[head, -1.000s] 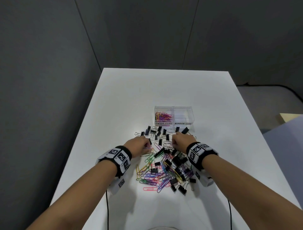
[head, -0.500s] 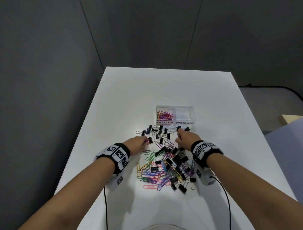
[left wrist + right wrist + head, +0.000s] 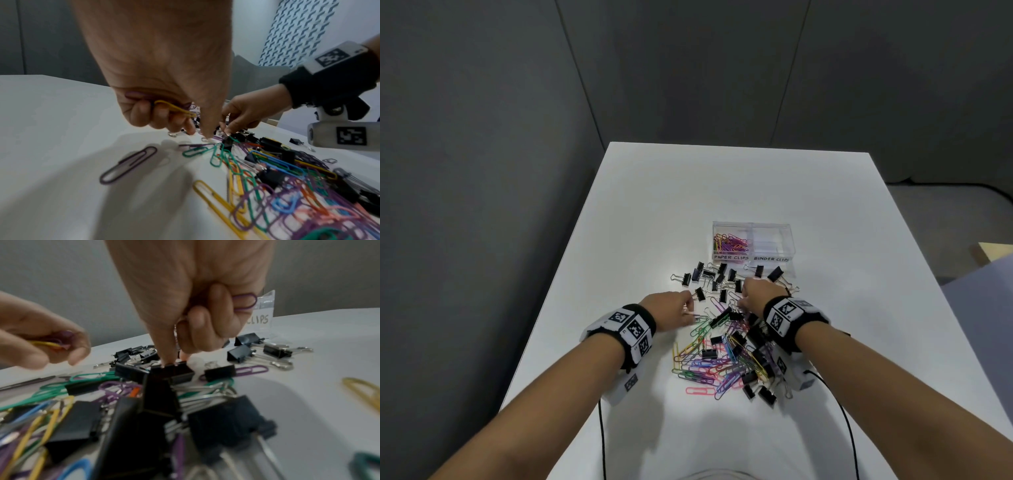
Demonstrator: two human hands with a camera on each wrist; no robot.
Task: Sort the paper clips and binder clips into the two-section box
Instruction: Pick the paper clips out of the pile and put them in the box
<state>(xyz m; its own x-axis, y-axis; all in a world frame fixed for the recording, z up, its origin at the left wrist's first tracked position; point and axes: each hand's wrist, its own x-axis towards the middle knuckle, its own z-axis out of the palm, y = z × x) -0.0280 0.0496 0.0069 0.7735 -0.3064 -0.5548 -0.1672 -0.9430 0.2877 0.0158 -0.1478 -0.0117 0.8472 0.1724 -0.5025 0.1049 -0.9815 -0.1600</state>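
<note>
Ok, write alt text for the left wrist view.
The left hand grips a yellow wire paper clip above a white table; the right hand picks at a mixed pile of coloured paper clips and black binder clips.

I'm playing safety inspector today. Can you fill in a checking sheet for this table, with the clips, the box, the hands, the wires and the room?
Surface: white table, bare beyond the clips.
Job's things: clear two-section box; coloured paper clips in its left section, right section looks empty.
Clutter: mixed pile of paper clips and black binder clips before the box.
Hands: left hand holds a yellow paper clip; right hand holds a purple paper clip, fingertips on a black binder clip.
Cables: two black wires trail off the near edge.
Surroundings: grey walls.
</note>
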